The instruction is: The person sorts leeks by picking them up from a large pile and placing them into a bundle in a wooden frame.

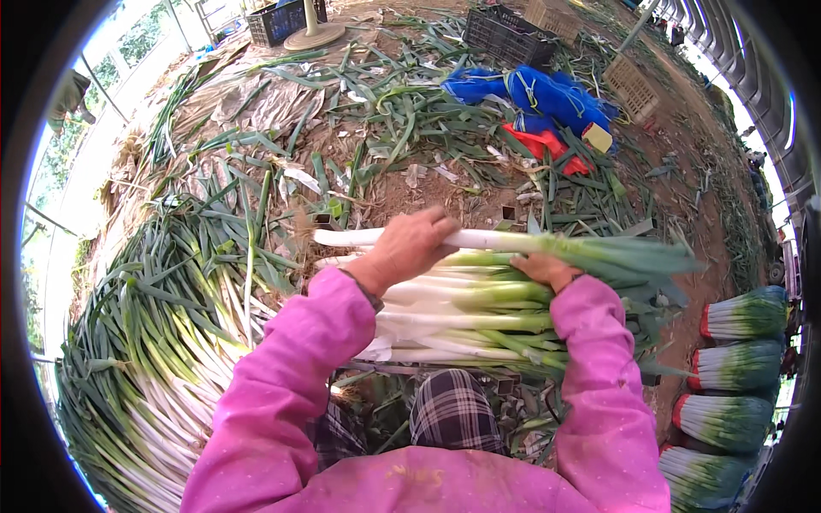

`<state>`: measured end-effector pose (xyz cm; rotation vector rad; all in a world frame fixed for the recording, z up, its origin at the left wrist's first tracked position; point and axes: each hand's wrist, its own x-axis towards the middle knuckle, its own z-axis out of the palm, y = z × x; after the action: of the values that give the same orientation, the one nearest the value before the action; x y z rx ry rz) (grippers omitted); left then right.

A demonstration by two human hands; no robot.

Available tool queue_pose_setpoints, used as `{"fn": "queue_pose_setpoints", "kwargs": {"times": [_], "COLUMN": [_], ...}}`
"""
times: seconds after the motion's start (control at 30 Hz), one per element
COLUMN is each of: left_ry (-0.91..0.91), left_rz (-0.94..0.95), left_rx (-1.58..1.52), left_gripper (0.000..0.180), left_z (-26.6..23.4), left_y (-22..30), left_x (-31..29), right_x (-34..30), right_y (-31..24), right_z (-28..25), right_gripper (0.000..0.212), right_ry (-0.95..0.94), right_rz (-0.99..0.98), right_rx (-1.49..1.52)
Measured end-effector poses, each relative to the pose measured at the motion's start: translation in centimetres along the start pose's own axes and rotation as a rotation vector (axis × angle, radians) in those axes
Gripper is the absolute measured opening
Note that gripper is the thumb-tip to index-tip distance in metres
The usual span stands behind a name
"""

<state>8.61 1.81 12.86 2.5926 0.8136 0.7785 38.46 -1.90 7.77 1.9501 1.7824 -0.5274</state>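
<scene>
- Loose leeks (154, 359) heap up close on the left, blocking that side.
- Tied bundles (735, 368) line the right edge.
- Littered ground (410, 179) beyond the held leeks (479, 299) lies open.

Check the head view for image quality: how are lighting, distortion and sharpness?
Head view: even daylight, soft shadows; sky blown out white along the left and right rim. Strong fisheye bending and a black vignette. The left hand, right hand and leek stack are sharp; the tied bundles at the rim look squeezed.
</scene>
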Motion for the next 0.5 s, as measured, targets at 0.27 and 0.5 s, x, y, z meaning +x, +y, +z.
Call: {"fn": "queue_pose_setpoints", "kwargs": {"times": [0.27,0.5], "left_ry": [-0.397,-0.666], "left_rz": [-0.128,-0.023], "left_rx": [-0.094,-0.081], "left_gripper": [0.04,0.039], "left_z": [7.0,8.2], "left_y": [-8.7,-10.2], "left_x": [-2.4,0.7], "right_x": [-9.2,-10.6], "right_y": [-3.5,-1.2], "right_z": [-2.1,1.4], "right_gripper": [0.056,0.057], "right_ry": [0.068,0.403], "right_rz": [-0.025,-0.198], "right_rx": [0.247,-0.052]}}
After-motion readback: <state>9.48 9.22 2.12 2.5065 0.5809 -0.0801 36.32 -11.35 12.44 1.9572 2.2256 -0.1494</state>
